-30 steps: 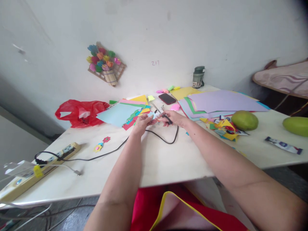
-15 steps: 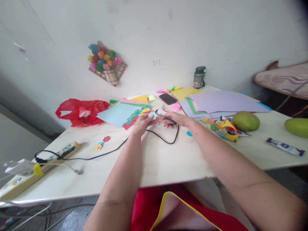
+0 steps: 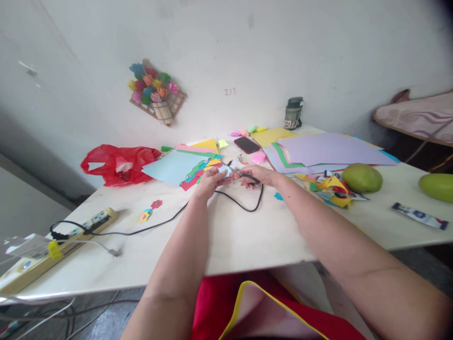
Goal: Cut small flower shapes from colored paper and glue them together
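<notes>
Between its fingers my left hand [image 3: 211,182] pinches a small piece of light blue paper [image 3: 224,170]. My right hand [image 3: 257,175] is closed round the dark handles of a pair of scissors [image 3: 249,178], whose blades point left at the paper. Both hands are close together over the middle of the table. Coloured paper strips [image 3: 198,174] lie just beyond my left hand. A small blue scrap [image 3: 279,196] sits below my right wrist, and paper flowers [image 3: 144,216] lie on the table to the left.
A black cord [image 3: 170,220] runs from the power strip [image 3: 102,216] to below my hands. At the left is a red plastic bag [image 3: 123,165]. Beyond are a phone [image 3: 247,145] and paper sheets [image 3: 325,148]; scraps [image 3: 332,191], green fruit [image 3: 362,178] and a tube [image 3: 419,216] lie right.
The scissor blades have shifted slightly at the light blue paper. Both hands keep nearly the same place and hold the same things.
</notes>
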The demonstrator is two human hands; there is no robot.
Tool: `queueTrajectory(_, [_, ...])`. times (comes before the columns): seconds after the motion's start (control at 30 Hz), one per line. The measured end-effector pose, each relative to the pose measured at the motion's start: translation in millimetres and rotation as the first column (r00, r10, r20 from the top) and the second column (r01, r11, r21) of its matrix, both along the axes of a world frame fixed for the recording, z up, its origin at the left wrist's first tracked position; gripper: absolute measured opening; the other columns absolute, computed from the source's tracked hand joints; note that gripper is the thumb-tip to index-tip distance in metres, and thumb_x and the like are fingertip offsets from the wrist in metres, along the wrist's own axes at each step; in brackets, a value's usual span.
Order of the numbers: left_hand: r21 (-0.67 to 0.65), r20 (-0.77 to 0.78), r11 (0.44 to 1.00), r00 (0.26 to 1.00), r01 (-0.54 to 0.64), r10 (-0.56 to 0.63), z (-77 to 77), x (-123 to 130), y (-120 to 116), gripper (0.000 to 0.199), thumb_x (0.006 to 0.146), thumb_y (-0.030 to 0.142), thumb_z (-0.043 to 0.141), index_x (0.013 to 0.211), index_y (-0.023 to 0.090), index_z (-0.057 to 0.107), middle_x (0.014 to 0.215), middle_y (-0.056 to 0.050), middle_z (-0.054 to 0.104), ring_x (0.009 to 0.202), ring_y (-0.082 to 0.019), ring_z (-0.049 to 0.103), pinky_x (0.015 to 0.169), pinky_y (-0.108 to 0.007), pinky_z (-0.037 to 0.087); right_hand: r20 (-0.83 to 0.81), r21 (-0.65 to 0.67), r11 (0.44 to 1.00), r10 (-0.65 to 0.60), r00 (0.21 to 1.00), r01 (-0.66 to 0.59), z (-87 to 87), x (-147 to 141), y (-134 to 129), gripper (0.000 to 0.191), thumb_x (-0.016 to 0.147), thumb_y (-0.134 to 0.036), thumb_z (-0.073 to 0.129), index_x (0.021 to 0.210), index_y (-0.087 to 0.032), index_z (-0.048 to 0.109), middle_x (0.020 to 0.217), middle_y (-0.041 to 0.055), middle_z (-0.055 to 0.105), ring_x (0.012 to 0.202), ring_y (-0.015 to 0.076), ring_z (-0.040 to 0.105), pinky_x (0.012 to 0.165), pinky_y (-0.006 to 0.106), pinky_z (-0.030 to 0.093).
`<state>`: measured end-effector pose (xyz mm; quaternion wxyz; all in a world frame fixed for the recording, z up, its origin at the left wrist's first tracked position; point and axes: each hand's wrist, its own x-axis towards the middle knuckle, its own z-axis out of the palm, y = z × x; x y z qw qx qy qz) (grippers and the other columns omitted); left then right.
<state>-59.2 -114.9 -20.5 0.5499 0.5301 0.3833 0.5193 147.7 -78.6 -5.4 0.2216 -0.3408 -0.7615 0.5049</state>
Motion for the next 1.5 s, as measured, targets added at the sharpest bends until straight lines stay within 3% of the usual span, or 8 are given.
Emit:
queueTrajectory(0.53, [0.000, -0.001, 1.000, 1.000, 0.008, -0.008, -1.5, 0.5, 1.0, 0.034, 0.064, 0.036, 0.078, 0.083, 0.012, 0.064, 0.077, -0.008, 0.072, 0.079, -0.022, 0.071, 0.070, -0.029, 0.054, 0.062, 0.019, 0.999, 0.030, 0.998, -0.031, -3.4, -2.2, 4.2, 0.019, 0.079, -0.030, 0.067, 0.087, -0.015, 0.059, 0.058, -0.0029, 0.059, 0.044, 0.0067, 0.052, 0.040, 0.016, 0.040])
queueTrajectory(0.9, [-0.003, 0.016, 1.000, 1.000, 0.012, -0.012, -0.8, 0.2, 0.7, 0.030, 0.065, 0.033, 0.077, 0.081, 0.011, 0.064, 0.078, -0.008, 0.073, 0.078, -0.022, 0.071, 0.069, -0.027, 0.055, 0.034, 0.005, 1.000, 0.029, 0.999, -0.030, -8.6, -4.9, 5.7, 0.020, 0.080, -0.030, 0.068, 0.091, -0.016, 0.059, 0.058, -0.0039, 0.058, 0.042, 0.0060, 0.050, 0.039, 0.016, 0.038])
queueTrajectory(1.5, [-0.012, 0.051, 1.000, 0.999, -0.013, 0.013, -0.7, 0.9, 1.1, 0.029, 0.064, 0.030, 0.077, 0.081, 0.012, 0.062, 0.074, -0.008, 0.072, 0.076, -0.023, 0.072, 0.069, -0.028, 0.056, 0.056, 0.039, 0.999, 0.028, 0.998, -0.030, -1.0, -7.8, -5.3, 0.017, 0.085, -0.031, 0.061, 0.088, -0.016, 0.055, 0.058, -0.0041, 0.058, 0.040, 0.0059, 0.049, 0.035, 0.017, 0.031])
